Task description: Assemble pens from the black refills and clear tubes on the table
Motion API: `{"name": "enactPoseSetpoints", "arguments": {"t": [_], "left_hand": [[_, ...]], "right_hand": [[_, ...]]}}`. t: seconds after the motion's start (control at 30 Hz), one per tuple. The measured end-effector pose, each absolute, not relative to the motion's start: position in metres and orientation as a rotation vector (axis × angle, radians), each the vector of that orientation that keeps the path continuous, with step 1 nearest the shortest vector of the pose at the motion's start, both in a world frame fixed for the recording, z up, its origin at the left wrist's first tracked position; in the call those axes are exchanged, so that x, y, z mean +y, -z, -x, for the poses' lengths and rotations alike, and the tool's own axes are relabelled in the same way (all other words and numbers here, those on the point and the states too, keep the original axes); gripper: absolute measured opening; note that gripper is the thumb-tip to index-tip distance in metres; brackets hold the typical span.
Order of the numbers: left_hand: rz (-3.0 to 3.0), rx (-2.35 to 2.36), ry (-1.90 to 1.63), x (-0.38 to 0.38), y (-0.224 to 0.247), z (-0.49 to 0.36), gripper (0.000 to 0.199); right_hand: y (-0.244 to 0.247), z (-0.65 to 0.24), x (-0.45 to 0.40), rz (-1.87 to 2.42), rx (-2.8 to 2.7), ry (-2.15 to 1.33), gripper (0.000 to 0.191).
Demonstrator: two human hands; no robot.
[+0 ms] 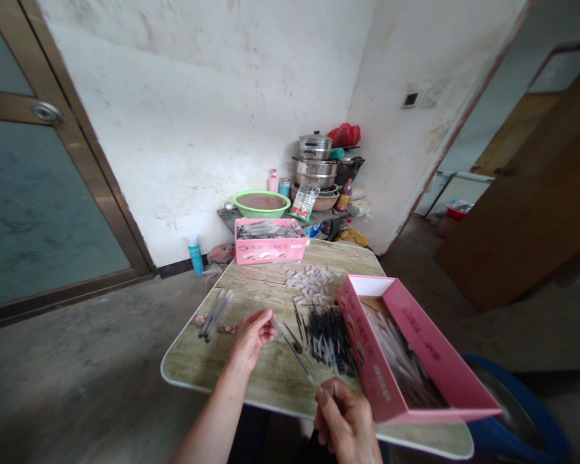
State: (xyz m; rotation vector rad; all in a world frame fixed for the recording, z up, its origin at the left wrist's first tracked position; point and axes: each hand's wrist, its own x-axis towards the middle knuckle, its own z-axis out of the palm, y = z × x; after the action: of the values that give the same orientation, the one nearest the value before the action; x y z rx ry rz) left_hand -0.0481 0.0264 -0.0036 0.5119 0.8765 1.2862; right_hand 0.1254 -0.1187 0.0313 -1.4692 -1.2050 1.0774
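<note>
My left hand [255, 334], over the middle of the table, pinches the upper end of a slim pen-like stick [290, 345]. The stick slants down to my right hand [344, 415], whose thumb and fingers are closed on its lower end. It looks clear near the left hand and darker lower down; whether it is one piece or two I cannot tell. Beside it lies a heap of thin black and clear sticks [326, 338]. Beyond that are many small whitish pieces [312, 280]. Several finished-looking grey pens [216, 314] lie left of my left hand.
An open pink box [374, 361] with pale sticks inside stands at the right; another pink box [269, 251], full of pens, stands at the far edge of the wood-patterned table [265, 380]. Behind are a green basin [261, 212] and stacked pots [315, 171]. A blue tub [526, 412] sits right.
</note>
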Motion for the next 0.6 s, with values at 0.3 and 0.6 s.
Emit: {"name": "enactPoseSetpoints", "arguments": {"t": [0.3,0.6], "left_hand": [[-0.507,0.876,-1.281,0.0260,0.0015,0.0450,0.029],[-0.599,0.840,-1.216,0.0207,0.0006,0.0380,0.027]], "right_hand": [[-0.0310,-0.1270,-0.1176,1.481,-1.252,-1.135,0.042],[-0.0247,-0.1233,-0.1119,1.460,-1.314,-1.058,0.042]]}}
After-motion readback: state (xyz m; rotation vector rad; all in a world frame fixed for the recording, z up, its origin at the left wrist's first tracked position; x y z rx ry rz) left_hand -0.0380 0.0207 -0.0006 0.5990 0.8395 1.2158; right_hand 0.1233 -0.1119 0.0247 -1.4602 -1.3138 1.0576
